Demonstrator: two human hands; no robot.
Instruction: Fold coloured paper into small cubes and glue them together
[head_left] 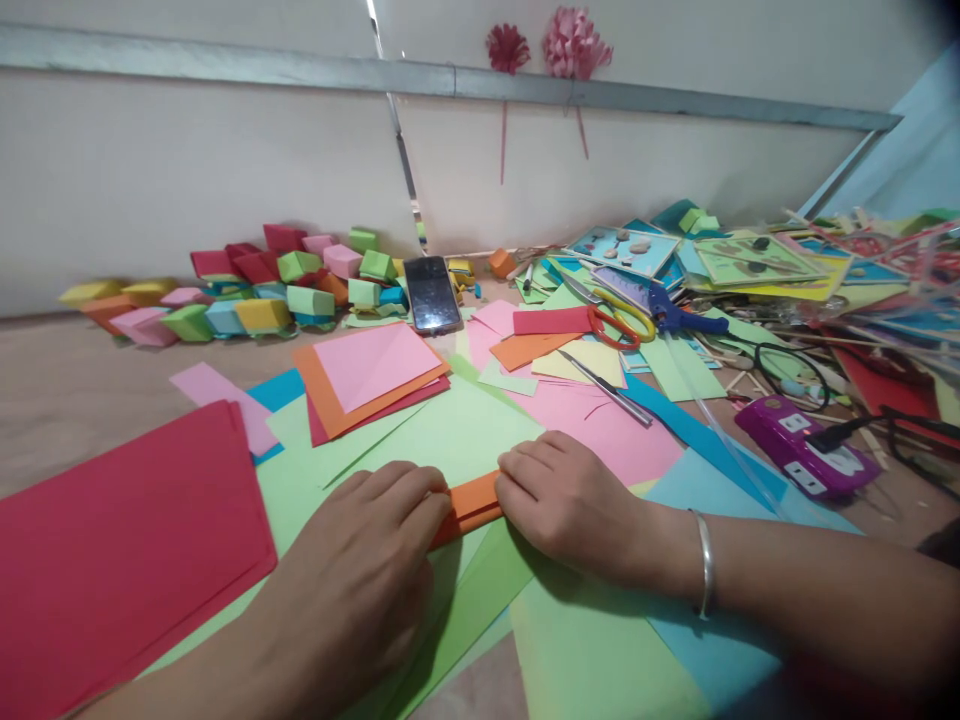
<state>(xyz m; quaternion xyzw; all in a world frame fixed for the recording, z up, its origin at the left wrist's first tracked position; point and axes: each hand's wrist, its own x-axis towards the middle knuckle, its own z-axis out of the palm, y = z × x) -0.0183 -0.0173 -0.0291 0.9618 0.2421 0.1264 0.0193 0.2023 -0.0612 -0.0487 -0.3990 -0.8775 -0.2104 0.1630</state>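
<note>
A folded strip of orange paper [474,500] is stretched between my two hands, above loose sheets of green paper [480,425]. My left hand [382,540] is closed on its left end, with the fingers curled over it. On the other end, my right hand [559,495] grips with bent fingers, and a silver bangle circles that wrist. Both ends of the strip are hidden under the fingers. Just beyond my hands lies a stack of pink, orange and red squares [375,370]. To the left, large red sheets [142,550] lie flat.
Colourful folded paper blocks [262,315] crowd the back left, beside a phone [433,294]. Scissors [616,320], a craft knife [607,387] and a glue gun [675,312] lie back right. A purple power strip [802,447] with a plugged cable sits at right. Paper flowers [576,45] hang above.
</note>
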